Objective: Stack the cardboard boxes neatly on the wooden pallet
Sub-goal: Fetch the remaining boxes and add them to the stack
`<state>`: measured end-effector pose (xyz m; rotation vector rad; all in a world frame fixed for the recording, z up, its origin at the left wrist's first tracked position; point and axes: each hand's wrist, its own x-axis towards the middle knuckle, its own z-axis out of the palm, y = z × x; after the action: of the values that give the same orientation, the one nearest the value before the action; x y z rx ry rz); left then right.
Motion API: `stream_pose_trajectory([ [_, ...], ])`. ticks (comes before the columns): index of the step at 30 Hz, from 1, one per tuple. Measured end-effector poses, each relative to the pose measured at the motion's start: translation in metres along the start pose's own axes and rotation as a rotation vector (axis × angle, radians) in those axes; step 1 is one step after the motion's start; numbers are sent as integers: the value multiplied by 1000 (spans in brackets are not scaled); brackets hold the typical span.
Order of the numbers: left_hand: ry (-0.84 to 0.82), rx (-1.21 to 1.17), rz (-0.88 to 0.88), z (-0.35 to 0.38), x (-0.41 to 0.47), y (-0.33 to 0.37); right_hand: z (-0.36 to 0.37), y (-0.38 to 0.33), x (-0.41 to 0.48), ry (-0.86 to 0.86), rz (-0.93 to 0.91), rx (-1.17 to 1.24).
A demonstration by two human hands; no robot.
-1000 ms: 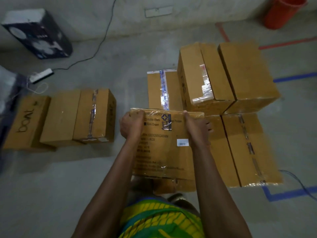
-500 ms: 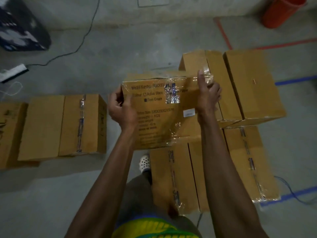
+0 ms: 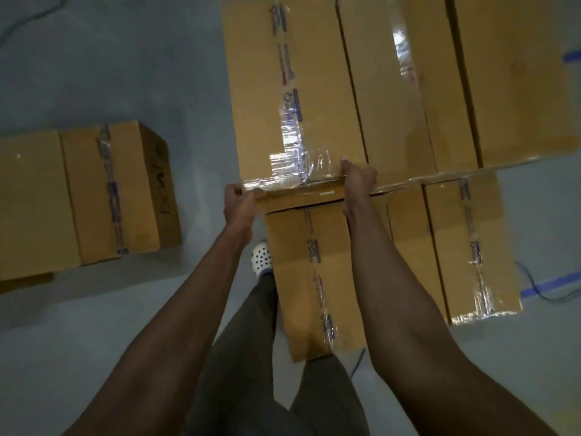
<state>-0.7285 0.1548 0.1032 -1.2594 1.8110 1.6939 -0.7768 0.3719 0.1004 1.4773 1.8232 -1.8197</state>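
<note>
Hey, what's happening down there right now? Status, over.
Left hand and right hand grip the taped box by its near edge. Box on the upper layer, beside the neighbouring box. Nothing blocking; pallet out of sight.

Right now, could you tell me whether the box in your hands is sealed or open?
Sealed: tape runs down the top seam of the box, flaps flat. The left hand and right hand grip its near edge.
</note>
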Motion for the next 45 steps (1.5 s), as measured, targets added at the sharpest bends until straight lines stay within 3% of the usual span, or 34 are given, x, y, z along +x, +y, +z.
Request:
stream_pose_trajectory([
  [3, -57, 42, -64, 10, 6, -36, -11, 36, 2, -16, 10, -36],
  [7, -146, 150, -17, 17, 5, -62, -25, 71, -1, -89, 42, -162],
  [18, 108, 277, 67, 39, 17, -39, -40, 61, 23, 24, 65, -200],
  [24, 202, 296, 132, 42, 15, -50, -41, 57, 43, -79, 351, 19],
  [30, 204, 295, 155, 39, 15, -53, -49, 59, 49, -131, 405, -175],
  [39, 109, 389, 251, 43, 8, -61, -45, 56, 45, -58, 375, -191],
  [45, -15, 443, 158, 34, 17, -67, -57, 67, 22, -81, 300, -214],
])
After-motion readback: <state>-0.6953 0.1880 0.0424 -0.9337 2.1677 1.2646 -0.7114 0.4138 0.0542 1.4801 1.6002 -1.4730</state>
